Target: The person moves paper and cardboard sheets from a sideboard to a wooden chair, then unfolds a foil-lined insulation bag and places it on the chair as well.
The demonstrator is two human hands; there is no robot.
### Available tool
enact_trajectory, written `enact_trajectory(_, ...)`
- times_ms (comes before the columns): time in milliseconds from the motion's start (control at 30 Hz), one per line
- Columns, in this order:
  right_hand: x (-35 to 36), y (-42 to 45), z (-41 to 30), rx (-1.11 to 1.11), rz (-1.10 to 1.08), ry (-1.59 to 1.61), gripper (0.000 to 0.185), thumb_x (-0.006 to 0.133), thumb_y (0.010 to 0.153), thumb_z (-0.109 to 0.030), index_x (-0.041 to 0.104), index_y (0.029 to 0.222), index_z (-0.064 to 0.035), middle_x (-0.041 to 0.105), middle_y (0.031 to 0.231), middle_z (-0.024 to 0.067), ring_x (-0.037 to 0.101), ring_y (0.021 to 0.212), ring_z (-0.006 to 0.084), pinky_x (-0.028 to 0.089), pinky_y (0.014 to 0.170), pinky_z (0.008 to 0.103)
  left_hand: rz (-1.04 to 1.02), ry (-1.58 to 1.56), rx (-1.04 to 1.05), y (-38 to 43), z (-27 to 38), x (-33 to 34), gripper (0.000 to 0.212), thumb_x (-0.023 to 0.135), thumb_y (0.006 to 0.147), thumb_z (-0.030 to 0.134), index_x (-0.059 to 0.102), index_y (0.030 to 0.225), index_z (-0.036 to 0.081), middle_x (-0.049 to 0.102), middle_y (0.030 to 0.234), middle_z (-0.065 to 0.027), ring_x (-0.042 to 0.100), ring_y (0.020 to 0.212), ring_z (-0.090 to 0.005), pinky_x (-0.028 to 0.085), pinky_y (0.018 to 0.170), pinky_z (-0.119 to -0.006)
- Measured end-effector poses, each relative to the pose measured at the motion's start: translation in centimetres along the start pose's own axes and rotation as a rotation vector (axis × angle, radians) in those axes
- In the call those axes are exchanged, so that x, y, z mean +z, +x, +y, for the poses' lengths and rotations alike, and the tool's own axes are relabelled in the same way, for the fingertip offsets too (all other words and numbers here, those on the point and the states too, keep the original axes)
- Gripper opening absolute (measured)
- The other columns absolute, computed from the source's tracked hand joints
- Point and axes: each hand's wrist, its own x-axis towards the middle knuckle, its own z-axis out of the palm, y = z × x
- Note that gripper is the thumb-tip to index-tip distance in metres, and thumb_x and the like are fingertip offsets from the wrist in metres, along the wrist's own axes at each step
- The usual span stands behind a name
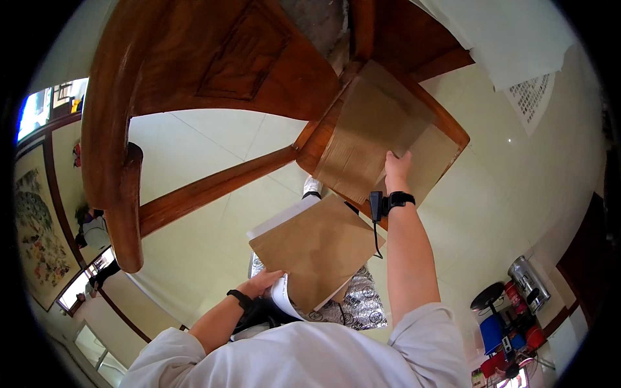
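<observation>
My left hand point(266, 281) grips the lower left edge of a stack with a flat brown sheet point(318, 252) on top and white sheets point(281, 218) under it. Beneath that stack lies silver foil-faced material point(366, 300) bearing printed marks. My right hand point(398, 169) reaches forward to the edge of a ridged brown cardboard sheet point(356, 145), its thumb on top and most fingers hidden. The cardboard rests on a wooden seat point(310, 155) and overlaps a lighter brown sheet point(429, 160) on the right. Both wrists wear black bands; the right one carries a small device with a cable.
Carved wooden furniture point(233, 63) rises ahead, with a thick arm point(114, 169) at left and a low rail point(218, 189). A white shoe point(312, 185) shows below the seat. A fan point(487, 296) and a metal cylinder point(529, 283) stand at right. White cloth point(519, 43) hangs upper right.
</observation>
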Motion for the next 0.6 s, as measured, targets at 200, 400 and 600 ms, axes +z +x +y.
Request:
enact_trajectory(200, -0.5, -1.8, -0.9, -0.337, 0.426, -0.574, 0.040, 0.065, 0.072, -0.020, 0.049, 0.101, 0.0020, 0.058, 0.091, 0.0197, 0.056, 0.083, 0.0323, 0.044, 0.077, 0.0369, 0.064, -0.058, 0.169, -1.9, 1.5, 1.5, 0.032, 0.057, 0.081, 0.022, 0.054, 0.106, 0.001, 0.060, 0.081, -0.0031, 0.055, 0.054, -0.0103, 0.043, 0.039, -0.026)
enact_trajectory(400, -11.1, -10.6, 6.6, -0.018, -0.404, -0.758, 0.049, 0.064, 0.069, -0.040, 0.055, 0.095, 0.0010, 0.059, 0.093, 0.0217, 0.056, 0.090, 0.0359, 0.044, 0.077, 0.0407, -0.040, -0.041, 0.156, -3.6, 3.4, 1.8, 0.032, 0.055, 0.082, 0.028, 0.054, 0.105, 0.005, 0.059, 0.075, -0.0013, 0.053, 0.048, -0.0094, 0.040, 0.034, -0.024)
enact_trajectory(600, -20.1, -19.8, 3.4, 0.752, -0.535, -0.292, 0.059, 0.072, 0.069, -0.031, 0.047, 0.109, 0.0049, 0.055, 0.107, 0.0165, 0.055, 0.097, 0.0245, 0.046, 0.079, 0.0374, -0.151, -0.013, 0.228, -5.1, 3.4, -0.2, 0.027, 0.062, 0.080, 0.019, 0.058, 0.101, 0.003, 0.062, 0.087, -0.0057, 0.060, 0.070, -0.0131, 0.050, 0.055, -0.028)
